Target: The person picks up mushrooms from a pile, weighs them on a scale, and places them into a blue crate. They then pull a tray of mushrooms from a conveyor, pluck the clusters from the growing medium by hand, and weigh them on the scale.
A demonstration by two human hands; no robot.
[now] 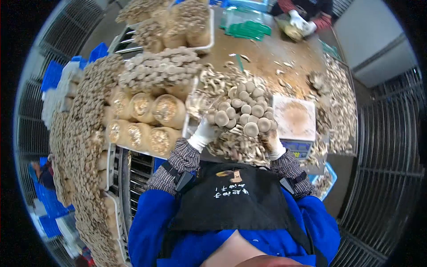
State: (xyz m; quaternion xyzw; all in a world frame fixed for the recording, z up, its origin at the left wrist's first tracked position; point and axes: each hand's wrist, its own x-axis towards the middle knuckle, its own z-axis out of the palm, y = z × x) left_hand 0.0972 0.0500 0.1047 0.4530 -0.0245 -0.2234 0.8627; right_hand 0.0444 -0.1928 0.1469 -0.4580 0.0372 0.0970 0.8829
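Note:
A large cluster of grey-capped oyster mushrooms (247, 109) is held between both hands, caps facing up. My left hand (206, 132), in a white glove, grips its left side, with the fingertips partly hidden under the caps. On the other side my right hand (273, 144), its glove stained brown, closes round the lower right edge. Beneath the cluster lies a heap of loose mushrooms (238, 147) on the table. Just right of my right hand stands a scale (294, 118) with a white, brown-smudged top.
Left of me, a white crate (184, 129) holds bags of substrate (169, 111) with mushrooms growing on top. More mushroom-laden crates (210, 33) stand behind and along the left. Across the brown table (262, 55), a co-worker's gloved hands (302, 23) hold a bundle. Loose mushrooms (340, 104) cover the right edge.

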